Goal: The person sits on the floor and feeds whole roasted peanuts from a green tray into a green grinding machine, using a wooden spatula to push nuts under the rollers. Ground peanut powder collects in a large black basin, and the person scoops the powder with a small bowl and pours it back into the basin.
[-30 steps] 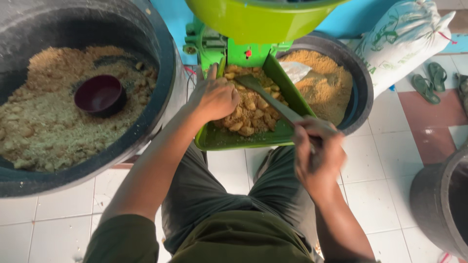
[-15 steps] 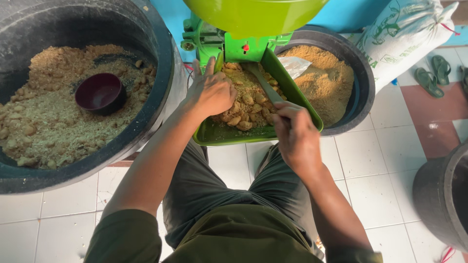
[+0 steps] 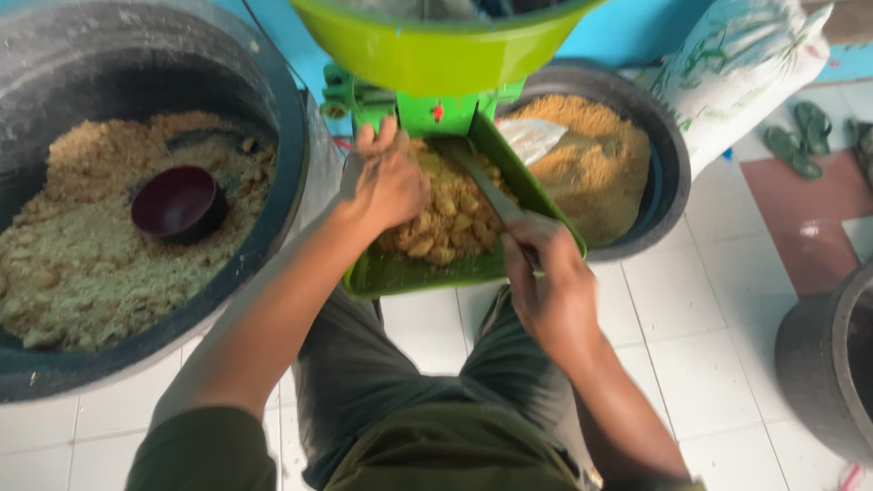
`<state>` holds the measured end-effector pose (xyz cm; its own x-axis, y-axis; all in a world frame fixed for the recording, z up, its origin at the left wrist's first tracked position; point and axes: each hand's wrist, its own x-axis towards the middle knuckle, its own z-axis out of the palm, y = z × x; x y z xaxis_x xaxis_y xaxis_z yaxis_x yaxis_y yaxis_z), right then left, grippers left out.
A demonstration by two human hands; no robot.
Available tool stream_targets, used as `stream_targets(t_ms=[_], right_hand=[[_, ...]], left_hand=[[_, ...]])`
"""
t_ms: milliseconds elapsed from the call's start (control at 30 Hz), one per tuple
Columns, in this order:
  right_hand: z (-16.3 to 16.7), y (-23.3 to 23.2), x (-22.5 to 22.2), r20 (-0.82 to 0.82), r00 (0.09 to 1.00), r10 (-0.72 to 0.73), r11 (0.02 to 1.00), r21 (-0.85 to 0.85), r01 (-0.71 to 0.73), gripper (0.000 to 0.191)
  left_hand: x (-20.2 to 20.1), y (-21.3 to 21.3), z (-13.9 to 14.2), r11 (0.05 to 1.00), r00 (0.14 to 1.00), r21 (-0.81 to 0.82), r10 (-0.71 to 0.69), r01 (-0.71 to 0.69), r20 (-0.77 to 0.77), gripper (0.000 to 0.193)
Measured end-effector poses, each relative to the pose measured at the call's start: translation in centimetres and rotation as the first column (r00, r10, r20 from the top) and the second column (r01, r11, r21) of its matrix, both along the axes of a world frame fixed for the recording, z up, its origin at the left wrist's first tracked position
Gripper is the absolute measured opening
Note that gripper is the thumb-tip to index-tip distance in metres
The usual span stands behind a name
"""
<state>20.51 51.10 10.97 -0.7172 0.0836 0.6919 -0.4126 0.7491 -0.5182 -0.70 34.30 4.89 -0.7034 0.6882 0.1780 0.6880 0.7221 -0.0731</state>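
Under the green hopper (image 3: 436, 55), the left hand (image 3: 389, 182) lies spread, fingers loose, on tan chunks (image 3: 446, 223) heaped in the green tray (image 3: 400, 273); the right hand (image 3: 546, 286) is clenched around a stick (image 3: 486, 186) (its tip sits among the chunks), between two dark tubs of crumbly meal

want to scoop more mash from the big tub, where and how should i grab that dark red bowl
Take the dark red bowl by its rim, coming from above. It sits mouth up, part sunk in the crumbly mash of the big black tub, so only the rim is exposed to pinch.
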Motion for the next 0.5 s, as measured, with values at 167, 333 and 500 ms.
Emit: stream_targets(t_ms=[167, 333, 500], right_hand=[[-0.1, 2.0, 3.2, 0.009, 0.993, -0.12, 0.991, -0.054, 0.12, 0.02], [0.5, 3.3, 4.8, -0.006, 0.988, -0.151, 0.977, -0.156, 0.148, 0.021], [2.3, 2.5, 3.0, -0.026, 0.995, -0.098, 0.986, -0.137, 0.093, 0.02]], left_hand=[[-0.3, 0.9, 1.1, 0.94, 0.996, -0.337, -0.032, 0.06, 0.088, 0.031], [-1.7, 3.1, 2.0, 0.952, 0.956, -0.305, 0.056, 0.036, 0.288, 0.051], [-2.6, 1.8, 2.5, 0.981, 0.826, -0.195, 0.095, 0.018, 0.556, 0.056]])
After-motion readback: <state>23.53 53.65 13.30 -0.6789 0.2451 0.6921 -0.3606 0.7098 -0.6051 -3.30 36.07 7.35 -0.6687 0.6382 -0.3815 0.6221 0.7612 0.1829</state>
